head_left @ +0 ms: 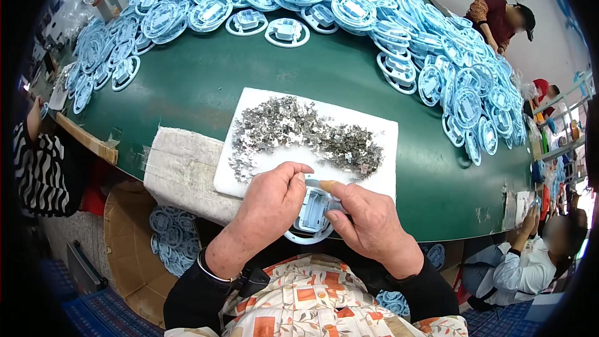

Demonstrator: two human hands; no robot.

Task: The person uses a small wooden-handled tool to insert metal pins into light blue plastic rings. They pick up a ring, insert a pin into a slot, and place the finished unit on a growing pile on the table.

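Note:
Between my hands, at the table's near edge, is a light blue plastic ring-shaped part point(304, 236) with a rectangular compartment in its middle. My left hand point(271, 203) is closed on its left side, thumb and index finger at the far end. From the right, my right hand point(371, 221) grips it, thumb by the compartment; the index fingertip has a yellowish covering and presses at the far end. Any small piece under the fingertips is hidden. Just beyond my hands, many small metal clips point(312, 128) lie spread over a white foam board point(380, 181).
A worn, pale padded block point(184, 159) lies beside and partly under the foam board on the green table point(181, 87). Similar blue parts point(355, 9) are heaped along the far and right sides. A cardboard box point(128, 243) below left holds more. Other people point(518, 268) work around the table.

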